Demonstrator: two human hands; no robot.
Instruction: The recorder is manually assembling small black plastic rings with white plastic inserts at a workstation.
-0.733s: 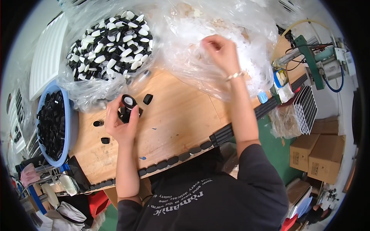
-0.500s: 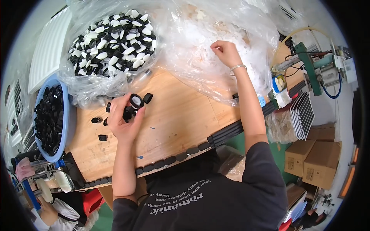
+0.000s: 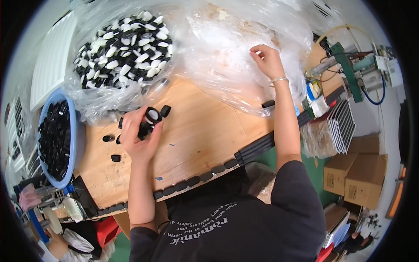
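My half-curled left hand [image 3: 139, 144] holds a black cap [image 3: 152, 115] just left of the frame's centre, white disc [image 3: 153, 115] seemingly already seated, other caps [image 3: 115, 158] lying loose nearby; whether my curled right hand [image 3: 270, 64], upper right, grips anything I can't tell

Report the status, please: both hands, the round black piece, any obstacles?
Left hand holds round black piece, white centre. Right hand over plastic, grip unclear. Loose black pieces beside left hand, possibly in way.
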